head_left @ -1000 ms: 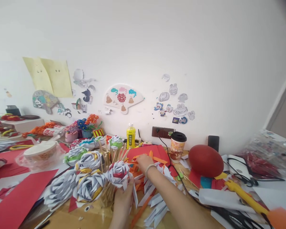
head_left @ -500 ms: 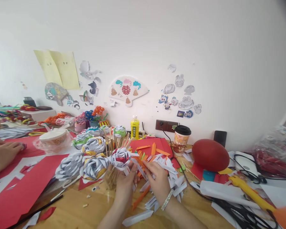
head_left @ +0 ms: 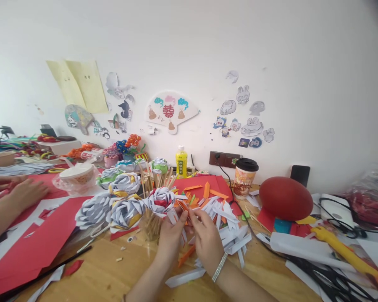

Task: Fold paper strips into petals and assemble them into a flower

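Note folded orange paper [head_left: 182, 205], pinched in fingers of left hand [head_left: 169, 239] and right hand [head_left: 207, 241], above near centre of tabletop [head_left: 107, 277], just right of red-and-white paper flower [head_left: 160, 201]. Judge as light, pliable, easily creased; grip lightly by folded edges.

A paper-craft work area, shown by folded-paper flowers [head_left: 125, 213] and black-handled scissors [head_left: 329, 279] across a wooden table [head_left: 103, 281], with cut-out cartoon drawings [head_left: 252, 126] at upper right and a decorated paper fan [head_left: 172, 111] at upper center.
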Demonstrator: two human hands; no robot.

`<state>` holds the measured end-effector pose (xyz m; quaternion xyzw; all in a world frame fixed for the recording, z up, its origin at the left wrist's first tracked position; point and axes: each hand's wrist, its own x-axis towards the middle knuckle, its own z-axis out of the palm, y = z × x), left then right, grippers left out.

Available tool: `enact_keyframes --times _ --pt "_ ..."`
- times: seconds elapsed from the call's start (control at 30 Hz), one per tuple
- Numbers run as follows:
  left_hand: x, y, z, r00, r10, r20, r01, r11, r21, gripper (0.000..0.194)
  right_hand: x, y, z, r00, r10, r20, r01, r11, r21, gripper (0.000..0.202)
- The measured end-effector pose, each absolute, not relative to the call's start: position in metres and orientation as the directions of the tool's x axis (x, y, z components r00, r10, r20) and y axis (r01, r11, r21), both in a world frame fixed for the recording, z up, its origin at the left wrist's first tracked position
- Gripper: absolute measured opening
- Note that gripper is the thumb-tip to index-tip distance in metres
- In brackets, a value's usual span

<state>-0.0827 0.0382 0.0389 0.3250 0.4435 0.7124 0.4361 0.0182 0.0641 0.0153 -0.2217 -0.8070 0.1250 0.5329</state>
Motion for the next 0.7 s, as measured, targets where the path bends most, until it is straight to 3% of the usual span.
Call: enact_keyframes --times 0.17,0.37,0.6,0.7 --pt "-0.08 0.035 0.042 -0.431 0.897 0.101 -0.246 -0.224 0.943 0.041 0.021 0.068 0.016 -0.348 0.561 0.751 0.1 0.818 -0.566 0.05" --pt "-0.08 0.034 0.042 -0.419 0.901 0.113 -0.207 -0.216 0.954 0.041 0.021 0.068 0.019 -0.271 0.709 0.651 0.097 0.693 -0.715 0.034" --pt "-0.091 0.041 0.037 -0.426 0.886 0.185 -0.076 -0.239 0.968 0.036 0.024 0.07 0.025 -0.278 0.728 0.626 0.087 0.668 -0.739 0.028" --pt "-0.103 0.046 0.033 -0.447 0.876 0.183 0.103 -0.153 0.983 0.036 0.039 0.097 0.039 -0.302 0.731 0.612 0.235 0.679 -0.696 0.027"
